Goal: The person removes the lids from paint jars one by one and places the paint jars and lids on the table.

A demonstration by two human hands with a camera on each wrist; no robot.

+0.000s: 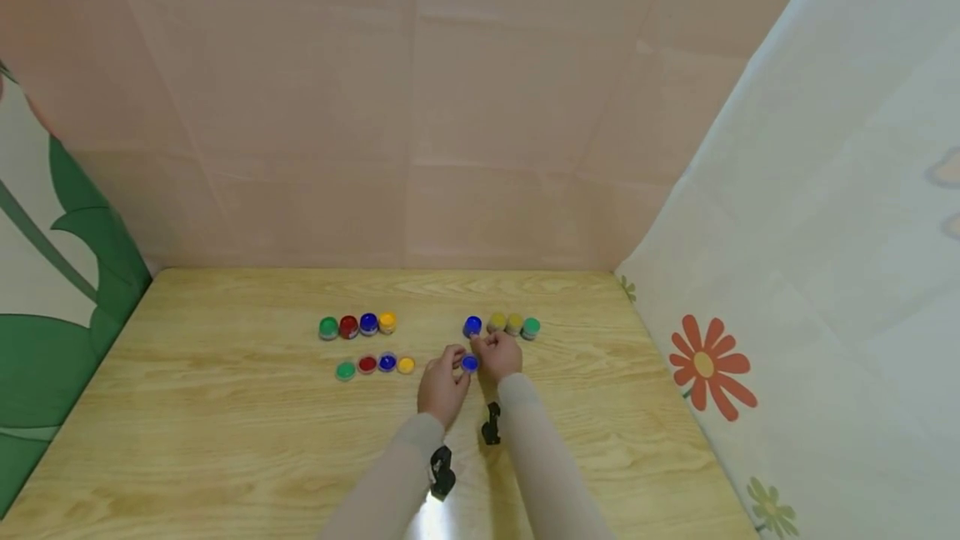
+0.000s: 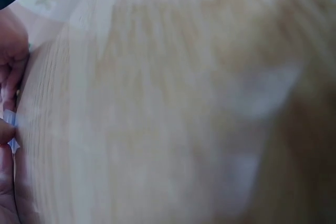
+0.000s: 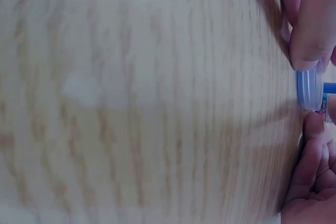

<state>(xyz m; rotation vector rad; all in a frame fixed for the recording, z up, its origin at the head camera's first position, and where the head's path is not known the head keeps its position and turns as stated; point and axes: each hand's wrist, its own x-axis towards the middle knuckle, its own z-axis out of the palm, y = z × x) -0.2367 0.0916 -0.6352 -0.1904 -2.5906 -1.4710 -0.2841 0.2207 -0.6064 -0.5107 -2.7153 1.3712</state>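
Between my two hands is a small blue lid (image 1: 469, 363) with a clear, see-through rim. My left hand (image 1: 441, 390) grips it from the left, thumb and finger around its edge. From the right, my right hand (image 1: 498, 355) has curled fingers meeting the same lid (image 3: 310, 90). A blue jar (image 1: 472, 323) stands just beyond the right fingertips. Only the rim of the lid (image 2: 10, 121) shows at the left wrist view's edge.
Right of the blue jar stand two yellow jars (image 1: 497, 322) and a green jar (image 1: 531, 327). Farther left, green, red, blue and yellow jars (image 1: 348, 327) form a row, with matching flat discs (image 1: 367, 364) in front. Cloth walls border the wooden table (image 1: 225, 440).
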